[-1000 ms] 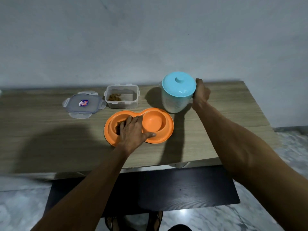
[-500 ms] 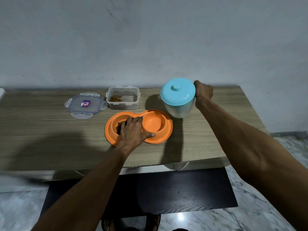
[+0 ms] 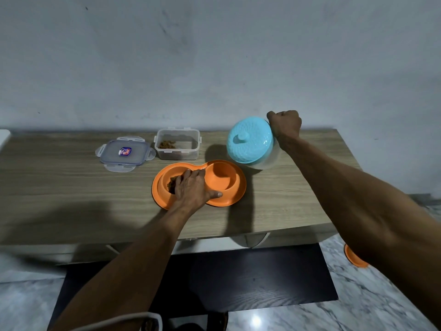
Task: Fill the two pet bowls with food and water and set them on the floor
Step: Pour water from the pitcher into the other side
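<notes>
An orange double pet bowl (image 3: 229, 199) lies on the wooden table (image 3: 59, 192). Its left cup holds brown food (image 3: 171, 185); its right cup (image 3: 220, 175) looks empty. My left hand (image 3: 192, 188) rests flat on the bowl's middle, fingers over the left cup, thumb on the front rim. My right hand (image 3: 285, 125) is closed on the handle of a clear jug with a light blue lid (image 3: 249, 139). The jug is lifted and tilted left, just behind and to the right of the empty cup.
A clear food container (image 3: 176, 144) with a little brown food stands behind the bowl, its lid (image 3: 124, 154) lying to its left. Below the table are a dark mat (image 3: 250, 278) and marble floor. An orange object (image 3: 355, 259) shows on the floor at right.
My right hand has raised the jug off the table and tipped it to the left, lid now facing me. My left hand stays on the bowl.
</notes>
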